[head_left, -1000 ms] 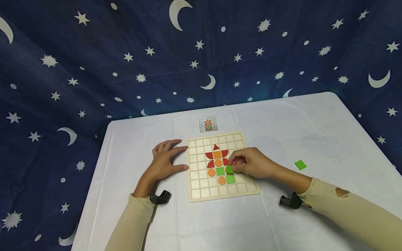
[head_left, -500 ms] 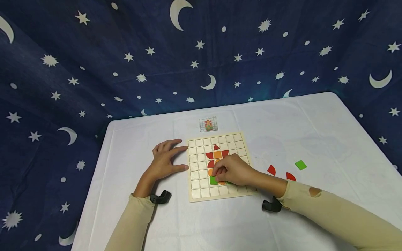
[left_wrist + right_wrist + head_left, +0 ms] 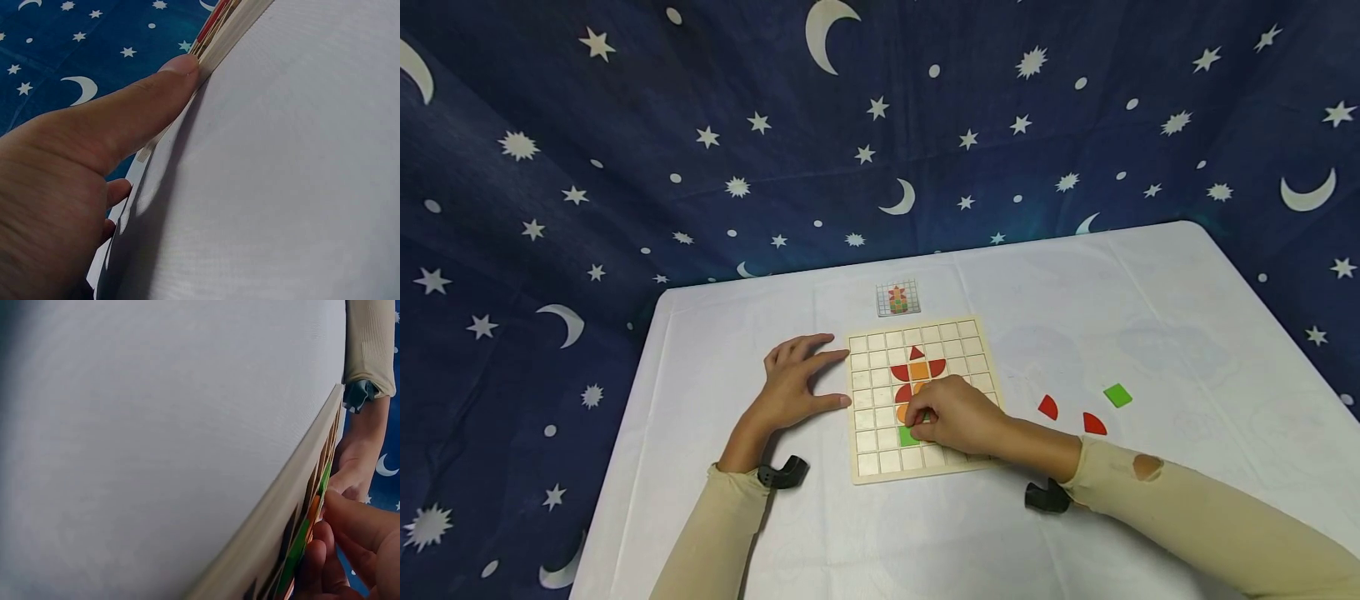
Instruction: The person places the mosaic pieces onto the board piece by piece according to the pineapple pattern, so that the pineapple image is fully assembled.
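Note:
In the head view a square wooden grid board lies on the table, with coloured shape tiles in its cells. The right hand is over its lower middle, fingers curled, fingertips pinching at the edge of a green square tile. This tile lies in or on a cell left of an orange round tile seen in the right wrist view. The left hand spreads along the board's left side. Its thumb touches the board's edge. Several tiles are hidden under the right hand.
A small pattern card lies behind the board. To the right on the white table are two red quarter-round tiles, one nearer and one farther out, plus a loose green square. A dark starry cloth hangs behind.
The right hand has moved left across the board with a green square, which now sits lower and flatter at a cell. Two red tiles have come into view. The left hand stays put.

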Motion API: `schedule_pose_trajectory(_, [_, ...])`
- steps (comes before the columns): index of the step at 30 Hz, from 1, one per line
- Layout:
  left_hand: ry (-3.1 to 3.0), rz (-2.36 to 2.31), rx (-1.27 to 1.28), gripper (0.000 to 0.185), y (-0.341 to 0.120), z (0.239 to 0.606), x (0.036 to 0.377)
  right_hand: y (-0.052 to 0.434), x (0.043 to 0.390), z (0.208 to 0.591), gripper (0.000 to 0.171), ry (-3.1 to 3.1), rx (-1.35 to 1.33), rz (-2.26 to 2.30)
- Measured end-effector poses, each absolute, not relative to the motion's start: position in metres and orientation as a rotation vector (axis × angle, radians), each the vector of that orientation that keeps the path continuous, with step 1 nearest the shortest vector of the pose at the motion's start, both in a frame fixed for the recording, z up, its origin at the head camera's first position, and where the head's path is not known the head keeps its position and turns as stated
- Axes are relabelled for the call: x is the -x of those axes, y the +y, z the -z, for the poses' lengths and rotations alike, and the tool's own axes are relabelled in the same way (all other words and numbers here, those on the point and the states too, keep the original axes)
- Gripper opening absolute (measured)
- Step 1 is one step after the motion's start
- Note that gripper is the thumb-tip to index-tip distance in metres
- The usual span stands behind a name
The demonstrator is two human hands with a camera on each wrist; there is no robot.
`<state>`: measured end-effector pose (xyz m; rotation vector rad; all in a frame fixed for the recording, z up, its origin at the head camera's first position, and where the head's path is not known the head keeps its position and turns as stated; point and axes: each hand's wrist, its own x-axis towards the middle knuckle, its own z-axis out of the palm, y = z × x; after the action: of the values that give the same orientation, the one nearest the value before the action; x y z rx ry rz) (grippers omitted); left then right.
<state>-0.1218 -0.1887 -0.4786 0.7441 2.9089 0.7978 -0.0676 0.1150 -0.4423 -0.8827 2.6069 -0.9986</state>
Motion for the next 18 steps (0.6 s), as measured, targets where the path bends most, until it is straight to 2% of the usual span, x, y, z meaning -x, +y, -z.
schedule_pose_trajectory(13, [2.911, -0.801, -0.741, 0.076, -0.189, 0.479, 0.122, 0.124, 0.067, 0.443, 0.010, 2.614, 0.934, 0.986])
schedule_pose_trajectory(18, [2.904, -0.815, -0.735, 0.076, -0.189, 0.479, 0.121, 0.142, 0.074, 0.438, 0.010, 2.604, 0.934, 1.061])
